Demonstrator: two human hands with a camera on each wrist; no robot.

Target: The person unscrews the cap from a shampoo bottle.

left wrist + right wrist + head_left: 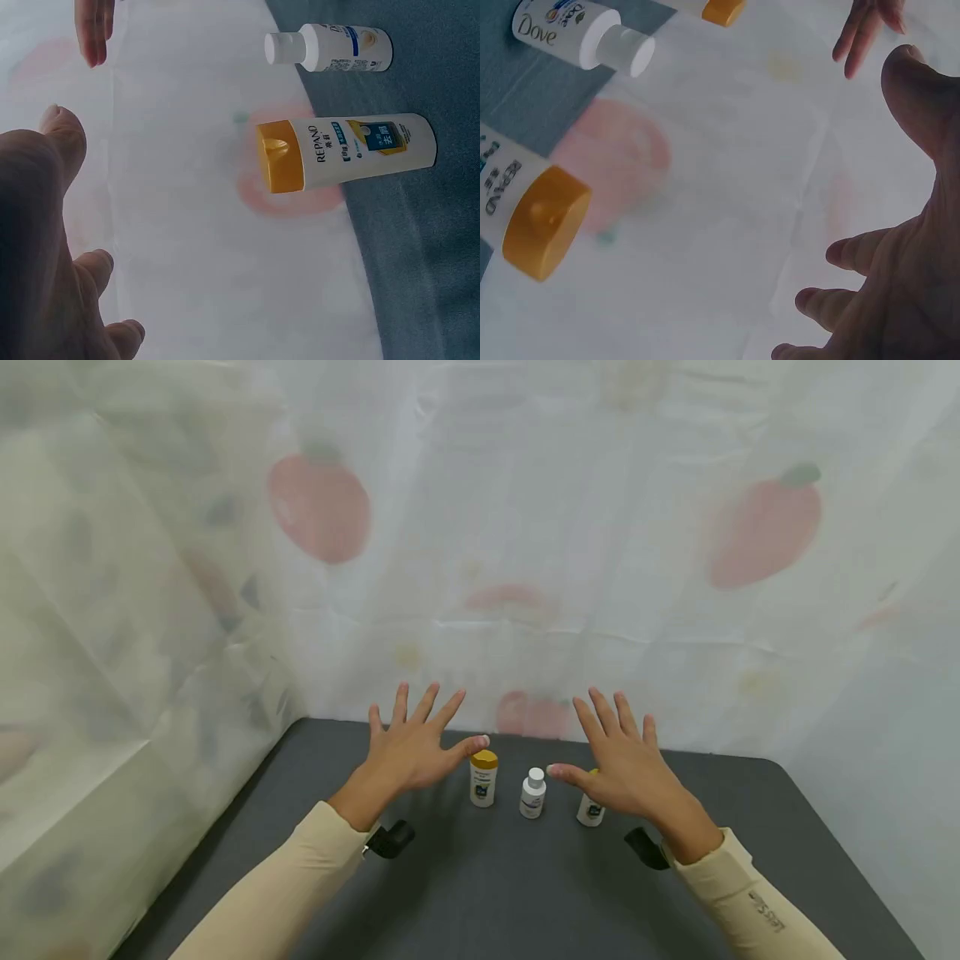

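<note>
Both hands are raised over the table with fingers straight and spread, holding nothing. My left hand (408,756) is nearest a white bottle with a yellow cap (482,787), its thumb overlapping the cap's top in the head view. A smaller white Dove bottle (532,797) with a white cap stands in the middle. My right hand (626,768) partly hides a second white bottle with a yellow cap (591,812). In the left wrist view the yellow-capped bottle (367,152) reads REPAND. The right wrist view shows the Dove bottle (559,28) and the other yellow-capped bottle (517,202).
The bottles stand upright on a dark grey table (487,893). Behind it hangs a whitish curtain (570,527) with faded red fruit prints, and another patterned sheet (135,610) borders the left side. A dark wrist device (392,839) sits under the left cuff.
</note>
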